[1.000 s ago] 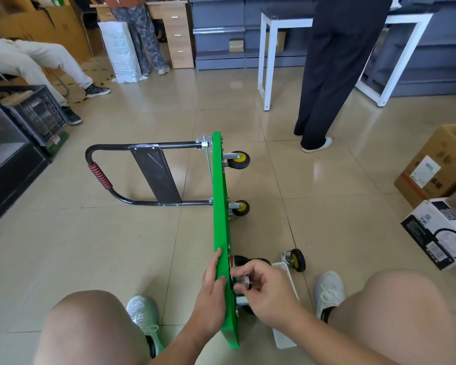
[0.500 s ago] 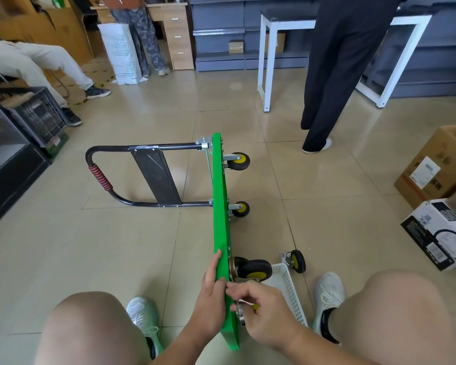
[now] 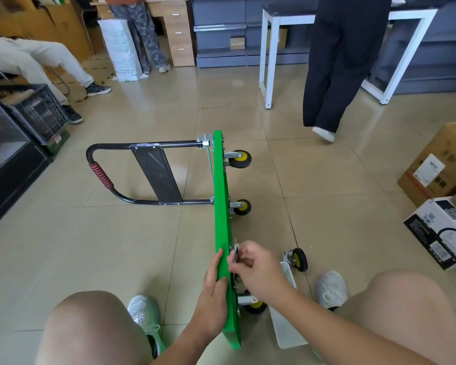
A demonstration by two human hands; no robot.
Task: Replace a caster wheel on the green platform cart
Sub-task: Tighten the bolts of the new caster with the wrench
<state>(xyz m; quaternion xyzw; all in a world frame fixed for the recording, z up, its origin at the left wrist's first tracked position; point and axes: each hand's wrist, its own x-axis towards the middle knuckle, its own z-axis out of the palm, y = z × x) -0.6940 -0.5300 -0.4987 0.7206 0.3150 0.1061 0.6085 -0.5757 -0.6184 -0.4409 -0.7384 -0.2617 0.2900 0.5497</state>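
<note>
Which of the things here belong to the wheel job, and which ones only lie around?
For the job: green platform cart, left hand gripping its deck, right hand pinching a small dark part, loose caster wheel, white slotted tray.
Lying about: cardboard box, printed box, black crate, white sack.

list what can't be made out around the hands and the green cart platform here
- Head view, small dark part pinched by the right hand: too small and blurred to identify.
- Head view, yellow-hubbed black caster wheel nearest the person: mostly hidden by the right wrist; its fastening is unseen.
- Head view, green metal cart platform: seen edge-on, so its wheel-side face barely shows.
</note>
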